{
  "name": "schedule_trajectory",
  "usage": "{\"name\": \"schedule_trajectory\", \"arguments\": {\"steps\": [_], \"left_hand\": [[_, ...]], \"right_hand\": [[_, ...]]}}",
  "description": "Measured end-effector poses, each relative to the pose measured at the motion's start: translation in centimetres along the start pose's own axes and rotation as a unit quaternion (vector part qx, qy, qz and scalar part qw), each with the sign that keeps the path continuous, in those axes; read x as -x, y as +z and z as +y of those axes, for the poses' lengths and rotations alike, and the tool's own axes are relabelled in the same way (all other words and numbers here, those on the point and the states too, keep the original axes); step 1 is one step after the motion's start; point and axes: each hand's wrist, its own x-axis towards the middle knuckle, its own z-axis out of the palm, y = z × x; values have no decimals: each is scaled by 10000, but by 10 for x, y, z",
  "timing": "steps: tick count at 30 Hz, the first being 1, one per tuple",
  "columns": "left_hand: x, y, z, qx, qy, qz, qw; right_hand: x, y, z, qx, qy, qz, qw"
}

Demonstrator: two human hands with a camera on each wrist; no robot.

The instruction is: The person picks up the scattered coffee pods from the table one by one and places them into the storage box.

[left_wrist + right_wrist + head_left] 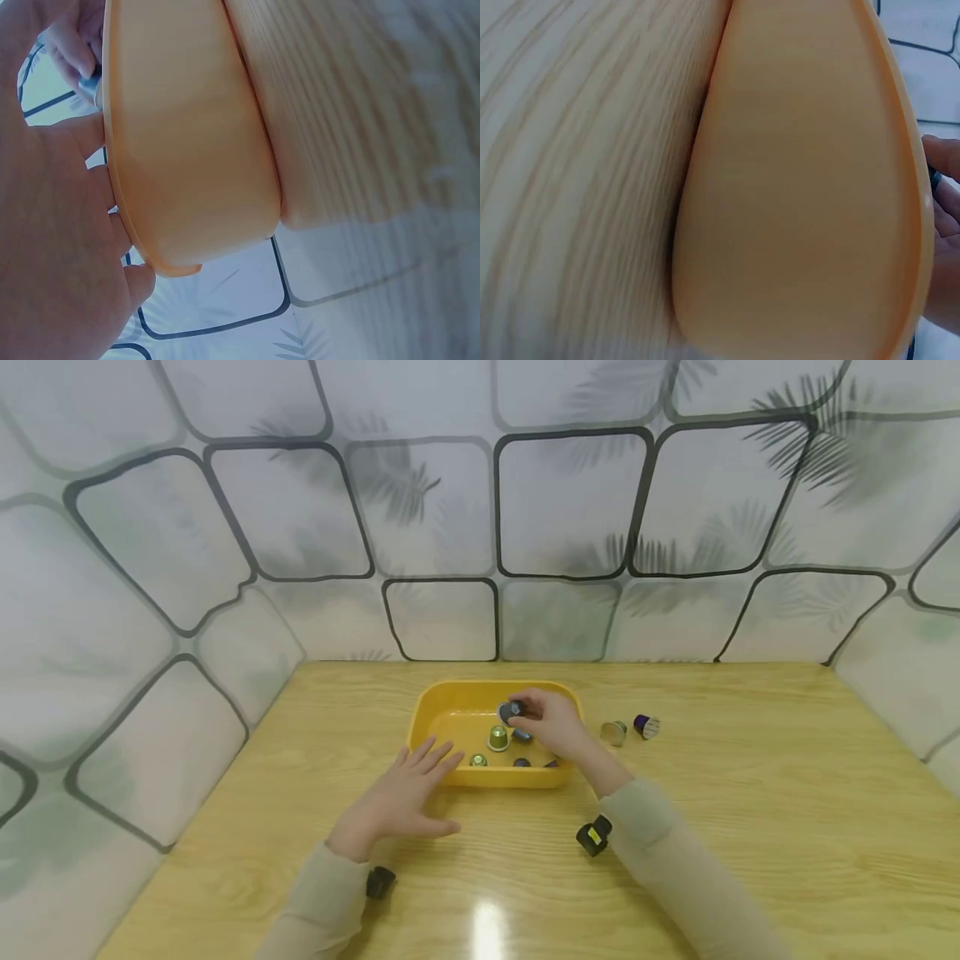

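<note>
A yellow plastic tray (pixel 502 777) holds several small coffee capsules. Over its right half, my right hand (pixel 557 724) pinches a dark coffee capsule (pixel 507 712) between thumb and fingers. Beneath it a green capsule (pixel 498 738) and a dark blue capsule (pixel 521 736) lie on the tray floor. Another green capsule (pixel 478 761) is partly hidden by the front wall. My left hand (pixel 393 797) is spread with straight fingers at the tray's front left corner; in the left wrist view its fingertips overlap the rim. The right wrist view mostly shows the tray's outer wall (pixel 795 187).
To the right of the tray, a pale green capsule (pixel 613 732) and a purple capsule (pixel 647 726) lie on the wooden table (pixel 750 793). A patterned curtain (pixel 570 502) stands along the back edge and both sides. Black wrist cameras (pixel 594 836) sit at the cuffs.
</note>
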Motion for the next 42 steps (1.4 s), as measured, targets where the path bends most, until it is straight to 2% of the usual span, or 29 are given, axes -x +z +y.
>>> {"name": "schedule_trajectory", "arguments": {"steps": [5,13,19,31,42], "left_hand": [[-3,1,1,4,39,-43,10000],[-5,0,3,45,18,-115,9999],[-4,0,4,34,-2,-171,9998],[-3,0,3,62,-72,-148,9998],[0,0,1,50,-109,-86,9999]], "right_hand": [[-5,14,-8,235,-25,-53,9997],[-12,28,-11,17,218,-7,9998],[-14,34,-13,-122,231,-25,9997],[-12,33,-21,-404,359,-185,9984],[-4,28,-22,-344,121,-180,9992]]}}
